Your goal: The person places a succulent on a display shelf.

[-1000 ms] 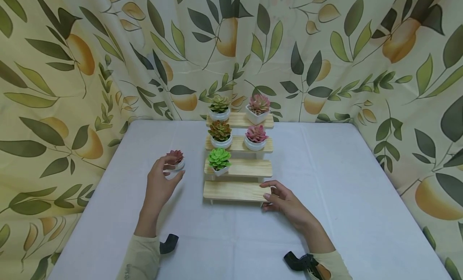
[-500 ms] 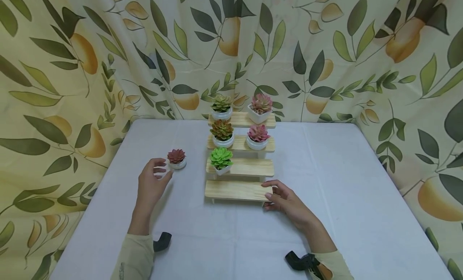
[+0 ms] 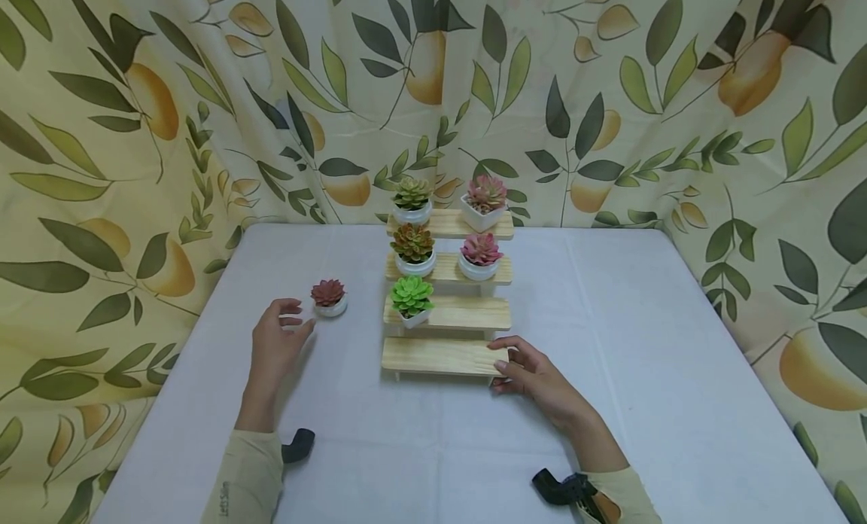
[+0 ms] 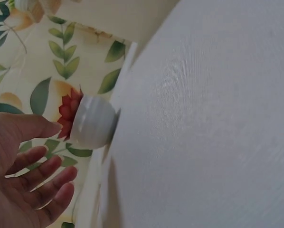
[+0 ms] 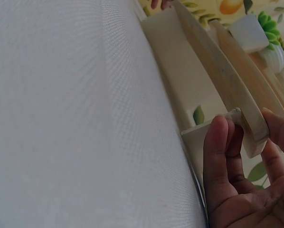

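A dark red potted succulent [image 3: 330, 297] in a round white pot stands upright on the left part of the table. Just left of it is my left hand [image 3: 276, 339], fingers loosely bent and holding nothing; the left wrist view shows the thumb [image 4: 49, 128] overlapping the red leaves [image 4: 70, 114]. My right hand [image 3: 535, 377] grips the right end of the lowest board of a stepped wooden plant stand [image 3: 443, 356]. In the right wrist view, fingers [image 5: 217, 147] lie on either side of that board [image 5: 227, 76], beside its white leg.
A bright green succulent [image 3: 412, 297] sits on the second-lowest board's left end. The higher boards bear a brownish succulent [image 3: 412, 243], a pink one [image 3: 481, 250], a pale green one [image 3: 411, 194] and another pink one [image 3: 486, 195]. A leaf-patterned curtain [image 3: 474, 95] hangs behind the white-covered table [image 3: 609, 321].
My left hand has let go of the red succulent and drawn back leftward, leaving the pot on the table. The right hand keeps its hold on the stand.
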Demonstrator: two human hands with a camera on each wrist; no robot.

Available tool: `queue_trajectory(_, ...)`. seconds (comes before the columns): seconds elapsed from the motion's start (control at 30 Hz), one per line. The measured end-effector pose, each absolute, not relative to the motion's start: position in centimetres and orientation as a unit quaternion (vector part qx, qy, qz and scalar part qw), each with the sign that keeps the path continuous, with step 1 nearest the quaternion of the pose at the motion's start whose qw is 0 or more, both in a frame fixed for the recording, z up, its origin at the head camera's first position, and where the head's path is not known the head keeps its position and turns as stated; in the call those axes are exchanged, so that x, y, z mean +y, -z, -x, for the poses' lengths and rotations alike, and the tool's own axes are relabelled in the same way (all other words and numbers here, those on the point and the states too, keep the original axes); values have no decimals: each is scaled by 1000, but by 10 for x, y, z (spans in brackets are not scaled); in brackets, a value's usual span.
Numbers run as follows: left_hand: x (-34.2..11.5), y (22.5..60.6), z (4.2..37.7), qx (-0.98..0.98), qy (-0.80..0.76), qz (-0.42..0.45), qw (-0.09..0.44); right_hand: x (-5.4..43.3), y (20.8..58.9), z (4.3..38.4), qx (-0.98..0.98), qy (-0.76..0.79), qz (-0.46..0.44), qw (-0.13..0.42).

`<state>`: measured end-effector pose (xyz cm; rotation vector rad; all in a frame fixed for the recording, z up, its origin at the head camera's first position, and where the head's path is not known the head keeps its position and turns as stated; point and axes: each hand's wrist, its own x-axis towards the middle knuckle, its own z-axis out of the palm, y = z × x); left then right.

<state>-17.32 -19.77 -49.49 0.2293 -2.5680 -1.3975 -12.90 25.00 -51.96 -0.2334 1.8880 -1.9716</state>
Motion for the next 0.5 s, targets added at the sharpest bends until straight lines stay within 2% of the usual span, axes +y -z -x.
queue_trajectory(0.5,-199,498,189,-876,471,-84,57,250,519,129,680,702,88,195)
